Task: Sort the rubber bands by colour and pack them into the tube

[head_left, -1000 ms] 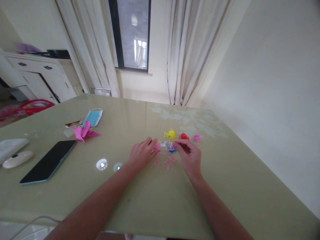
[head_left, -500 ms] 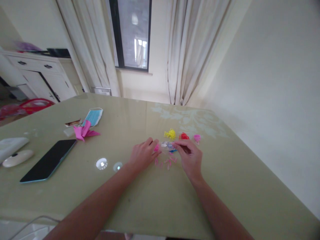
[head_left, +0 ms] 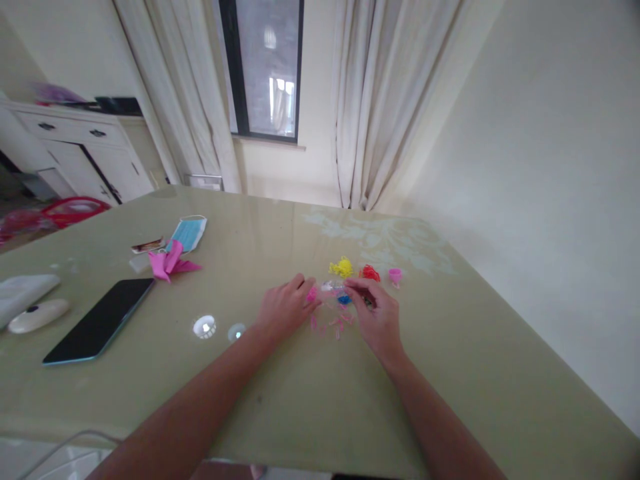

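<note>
Between my hands is a small clear plastic bag [head_left: 330,287], crinkled and shiny. My right hand [head_left: 377,317] pinches its right end between thumb and fingertips. My left hand [head_left: 285,305] is closed at the bag's other end, where a bunch of pink bands [head_left: 312,294] shows by the fingertips; part of the grip is hidden. Loose pink bands [head_left: 338,325] lie scattered on the table just below. A blue clump [head_left: 345,300] sits beneath the bag. Behind my hands are a yellow pile of bands [head_left: 342,267] and a red pile [head_left: 369,273].
A small pink cup [head_left: 395,275] stands right of the red pile. On the left of the table [head_left: 320,400] lie a dark tablet [head_left: 100,321], a pink folded-paper shape [head_left: 171,263], a blue face mask [head_left: 188,233] and a white oval object [head_left: 39,316].
My right hand has shifted slightly left and the bag has moved a little with it. More of the blue clump shows beneath. My left hand has hardly moved.
</note>
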A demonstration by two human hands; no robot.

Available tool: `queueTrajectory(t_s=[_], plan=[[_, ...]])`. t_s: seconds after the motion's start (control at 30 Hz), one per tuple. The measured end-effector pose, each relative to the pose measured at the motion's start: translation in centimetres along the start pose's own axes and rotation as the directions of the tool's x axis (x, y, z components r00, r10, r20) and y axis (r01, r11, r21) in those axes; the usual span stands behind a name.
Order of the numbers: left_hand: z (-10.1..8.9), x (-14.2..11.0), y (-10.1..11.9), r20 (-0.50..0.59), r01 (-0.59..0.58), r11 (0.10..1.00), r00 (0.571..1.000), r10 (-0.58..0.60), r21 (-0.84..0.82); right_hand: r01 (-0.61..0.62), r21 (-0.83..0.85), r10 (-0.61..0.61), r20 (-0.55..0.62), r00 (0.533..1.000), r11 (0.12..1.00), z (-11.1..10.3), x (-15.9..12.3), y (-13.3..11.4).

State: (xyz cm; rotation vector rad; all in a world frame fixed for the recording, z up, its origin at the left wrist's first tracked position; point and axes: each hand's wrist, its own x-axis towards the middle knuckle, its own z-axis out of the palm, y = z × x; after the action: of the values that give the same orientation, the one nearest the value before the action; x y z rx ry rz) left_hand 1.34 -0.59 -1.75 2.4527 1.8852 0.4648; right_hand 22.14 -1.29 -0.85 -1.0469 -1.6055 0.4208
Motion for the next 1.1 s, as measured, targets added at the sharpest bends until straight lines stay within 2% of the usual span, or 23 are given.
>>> queueTrajectory(t_s=[0.13, 0.27, 0.4, 0.5, 0.73, 0.83, 0.93, 1.0, 1.1], plan=[[0.1, 0.0, -0.1, -0.012, -0.017, 1.0, 1.0, 0.018, 0.025, 0.022, -0.037, -0.023, -0.014, 1.0, 0.999, -0.3, 0.2, -0.1], [0.1, 0.0, -0.3, -0.008, -0.015, 1.0, 1.0, 0.015, 0.025, 0.095, -0.094, -0.088, 0.068, 0.994, 0.991, -0.8, 0.4, -0.1], [0.0, 0.1, -0.3, -0.004, -0.017, 0.999, 1.0, 0.017, 0.04, 0.06, -0.067, -0.051, 0.126, 0.991, 0.996, -0.9, 0.4, 0.4], [0.0, 0.0, -0.2, -0.012, -0.028, 0.999, 1.0, 0.028, 0.04, 0.004, -0.032, -0.001, 0.097, 0.995, 0.999, -0.8, 0.3, 0.6], [0.3, 0.0, -0.2, -0.021, -0.045, 0.999, 0.999, 0.046, 0.025, -0.003, -0.093, 0.004, 0.01, 1.0, 0.996, -0.4, 0.4, 0.7], [0.2, 0.0, -0.2, -0.029, -0.048, 0.998, 0.998, 0.049, 0.04, -0.048, -0.079, 0.045, -0.04, 0.998, 0.996, -0.4, 0.5, 1.0], [0.2, 0.0, -0.2, -0.025, -0.043, 0.998, 0.999, 0.044, 0.04, -0.108, -0.023, 0.108, -0.02, 0.994, 0.994, -0.6, 0.5, 0.9], [0.1, 0.0, -0.1, -0.013, -0.033, 0.999, 0.999, 0.034, 0.035, -0.071, -0.048, 0.072, 0.01, 0.997, 0.996, -0.7, 0.5, 0.7], [0.1, -0.1, -0.1, 0.011, -0.02, 0.999, 1.0, 0.019, 0.028, 0.057, -0.089, -0.051, 0.062, 0.997, 0.994, -1.0, 0.6, 0.2]])
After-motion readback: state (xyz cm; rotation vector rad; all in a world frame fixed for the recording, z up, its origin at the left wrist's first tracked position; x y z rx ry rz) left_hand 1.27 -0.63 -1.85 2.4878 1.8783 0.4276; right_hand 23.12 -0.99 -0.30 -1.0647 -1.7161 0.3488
